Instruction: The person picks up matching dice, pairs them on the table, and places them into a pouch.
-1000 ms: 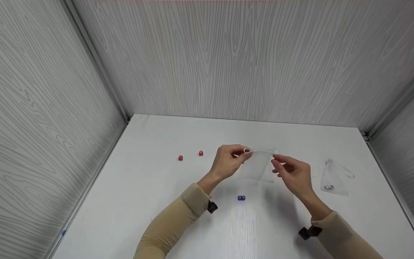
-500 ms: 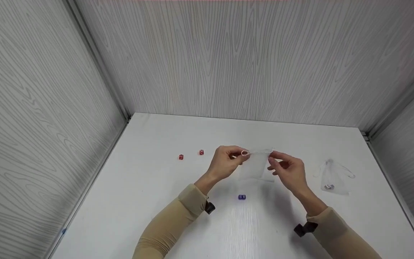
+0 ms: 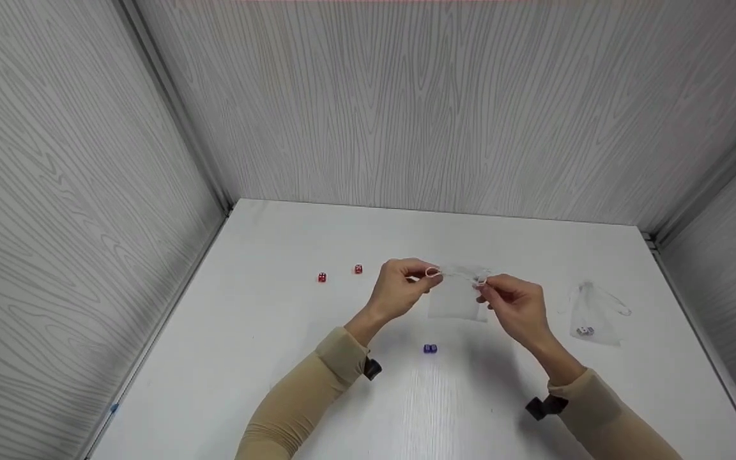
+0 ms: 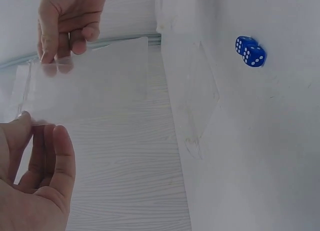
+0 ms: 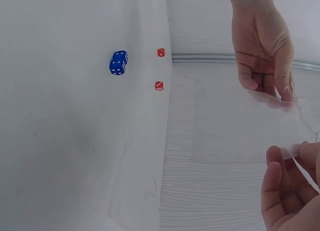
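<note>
A sheer white drawstring pouch (image 3: pixel 454 300) hangs stretched between both hands above the table, and nothing shows inside it. My left hand (image 3: pixel 400 287) pinches its upper left corner between thumb and fingertips; a small white cord loop (image 3: pixel 432 272) stands out there. At the opposite upper corner my right hand (image 3: pixel 517 306) pinches the edge, where another loop (image 3: pixel 482 281) shows. Two blue dice (image 5: pixel 118 63) lie together on the table, nearer the body than the pouch. To the left, two red dice (image 3: pixel 322 277) sit apart from each other.
A second sheer pouch (image 3: pixel 598 316) with white dice (image 3: pixel 585 331) in it lies on the right of the white table (image 3: pixel 246 358). The left wrist view shows a faint flat pouch (image 4: pixel 202 91) on the tabletop. Grey wood-grain panels (image 3: pixel 368 108) enclose the table.
My right fingers have shifted slightly left along the pouch's top edge, and a cord loop now shows at their tips. The left hand stays almost in place.
</note>
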`<act>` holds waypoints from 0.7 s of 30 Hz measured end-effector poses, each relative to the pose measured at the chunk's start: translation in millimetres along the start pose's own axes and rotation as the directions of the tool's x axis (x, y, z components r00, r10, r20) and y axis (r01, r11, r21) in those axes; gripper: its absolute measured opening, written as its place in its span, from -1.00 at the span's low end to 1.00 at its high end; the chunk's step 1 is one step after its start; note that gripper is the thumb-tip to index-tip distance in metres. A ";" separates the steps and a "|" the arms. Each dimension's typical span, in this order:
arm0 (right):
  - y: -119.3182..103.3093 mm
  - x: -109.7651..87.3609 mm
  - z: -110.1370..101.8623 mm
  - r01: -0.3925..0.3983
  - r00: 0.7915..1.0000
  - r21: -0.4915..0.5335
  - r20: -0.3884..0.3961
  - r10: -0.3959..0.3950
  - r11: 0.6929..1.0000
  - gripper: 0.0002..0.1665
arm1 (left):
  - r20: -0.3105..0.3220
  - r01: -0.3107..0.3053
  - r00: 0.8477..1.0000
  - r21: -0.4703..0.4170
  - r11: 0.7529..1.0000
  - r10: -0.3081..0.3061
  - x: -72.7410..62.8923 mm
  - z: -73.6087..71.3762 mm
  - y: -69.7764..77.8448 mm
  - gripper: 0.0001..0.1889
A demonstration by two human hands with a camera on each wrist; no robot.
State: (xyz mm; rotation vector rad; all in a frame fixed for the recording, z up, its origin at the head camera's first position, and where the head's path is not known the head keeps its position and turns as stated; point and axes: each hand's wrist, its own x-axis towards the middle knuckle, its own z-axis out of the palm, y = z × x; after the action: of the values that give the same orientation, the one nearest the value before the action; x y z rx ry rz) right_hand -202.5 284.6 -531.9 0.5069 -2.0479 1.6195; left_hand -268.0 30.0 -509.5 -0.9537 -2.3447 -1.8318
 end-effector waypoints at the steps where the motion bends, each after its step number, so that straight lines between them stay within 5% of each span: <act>1: 0.0 0.5 -0.4 0.013 1.000 -0.006 0.007 -0.013 1.000 -0.81 | -0.002 -0.005 1.000 0.006 1.000 0.005 0.4 0.3 0.2 -0.81; 15: -9.4 2.0 -5.5 0.128 0.992 0.090 -0.026 -0.126 0.988 -0.80 | 0.063 -0.066 0.996 -0.011 0.998 0.066 -1.2 -2.7 0.1 -0.87; 21: -12.6 2.7 -7.5 0.139 0.990 0.127 0.000 -0.140 0.982 -0.78 | 0.045 -0.084 0.995 -0.054 0.995 0.087 -0.4 -3.3 -3.8 -0.85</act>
State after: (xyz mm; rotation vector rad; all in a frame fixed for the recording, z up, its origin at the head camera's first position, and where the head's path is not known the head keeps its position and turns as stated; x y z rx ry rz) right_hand -196.6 289.0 -518.9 0.6884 -1.8786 1.6724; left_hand -270.5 26.5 -511.9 -1.0971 -2.2542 -1.8667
